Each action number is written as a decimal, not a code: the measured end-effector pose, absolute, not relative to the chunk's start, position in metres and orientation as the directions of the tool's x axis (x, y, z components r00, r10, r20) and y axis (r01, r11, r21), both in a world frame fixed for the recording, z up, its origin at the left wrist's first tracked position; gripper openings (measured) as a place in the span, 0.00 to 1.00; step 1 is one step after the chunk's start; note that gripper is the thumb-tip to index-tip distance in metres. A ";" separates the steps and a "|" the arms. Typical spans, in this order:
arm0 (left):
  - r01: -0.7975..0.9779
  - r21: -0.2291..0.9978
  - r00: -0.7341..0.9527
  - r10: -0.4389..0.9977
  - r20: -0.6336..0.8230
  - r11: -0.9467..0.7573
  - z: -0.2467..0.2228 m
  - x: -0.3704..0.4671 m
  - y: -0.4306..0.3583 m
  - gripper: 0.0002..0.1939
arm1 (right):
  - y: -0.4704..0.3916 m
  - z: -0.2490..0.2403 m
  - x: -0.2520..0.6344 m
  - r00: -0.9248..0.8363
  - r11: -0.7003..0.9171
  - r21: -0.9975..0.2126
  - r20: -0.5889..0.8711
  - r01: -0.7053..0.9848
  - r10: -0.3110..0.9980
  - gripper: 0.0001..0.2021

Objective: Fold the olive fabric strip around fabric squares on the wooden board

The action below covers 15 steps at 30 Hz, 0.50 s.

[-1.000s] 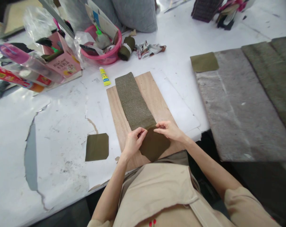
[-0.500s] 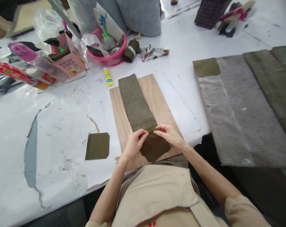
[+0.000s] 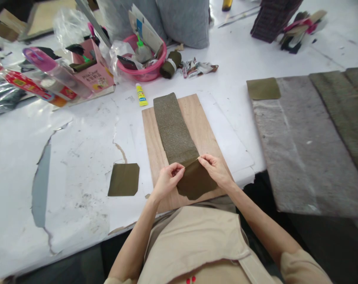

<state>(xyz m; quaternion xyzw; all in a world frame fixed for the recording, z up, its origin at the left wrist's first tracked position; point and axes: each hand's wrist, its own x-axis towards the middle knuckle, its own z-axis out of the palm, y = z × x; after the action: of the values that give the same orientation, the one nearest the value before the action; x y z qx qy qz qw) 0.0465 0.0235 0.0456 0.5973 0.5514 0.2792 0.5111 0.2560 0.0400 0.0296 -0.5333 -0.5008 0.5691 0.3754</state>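
An olive-green piece of fabric point(image 3: 197, 182) is stretched between my two hands near the table's front edge. My left hand point(image 3: 170, 178) pinches its upper left corner, and my right hand point(image 3: 214, 169) pinches the upper right one. Just beyond the held edge lies a long grey-green textured strip point(image 3: 174, 128), its near end partly covered by the fabric. Both rest over a thin wooden board point(image 3: 196, 114). To the left, a matching olive piece point(image 3: 124, 180) with cut corners lies flat on the white table.
A yellow glue tube point(image 3: 141, 94) lies beyond the board. Behind it stand a pink basket point(image 3: 141, 74) of tools, a rolled olive cloth point(image 3: 170, 64) and several bottles at left. On the right is a grey padded board point(image 3: 303, 150) with an olive patch point(image 3: 263, 88) on its corner.
My right hand has moved slightly outward, and the fabric's held edge is now pulled straighter between both pinches. The whole view has shifted a little.
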 end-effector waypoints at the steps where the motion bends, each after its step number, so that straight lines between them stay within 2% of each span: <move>1: 0.356 0.922 0.226 0.943 -0.244 0.153 0.045 0.045 0.023 0.13 | 0.040 0.030 0.256 -0.143 -0.217 -0.970 -0.232 0.111 0.962 0.15; 10: 0.362 0.918 0.200 0.948 -0.246 0.162 0.045 0.035 0.021 0.11 | 0.039 0.035 0.254 -0.168 -0.170 -0.968 -0.201 0.185 0.965 0.15; 15: 0.418 0.907 0.238 0.957 -0.165 0.052 0.052 0.044 0.025 0.11 | 0.039 0.039 0.251 -0.183 -0.140 -0.968 -0.179 0.209 0.967 0.15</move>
<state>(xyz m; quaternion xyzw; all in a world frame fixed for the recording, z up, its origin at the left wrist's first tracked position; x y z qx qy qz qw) 0.0440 0.0253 0.0516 0.6274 0.5481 0.2835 0.4750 0.2508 0.0388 0.0385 -0.5322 -0.5522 0.5355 0.3536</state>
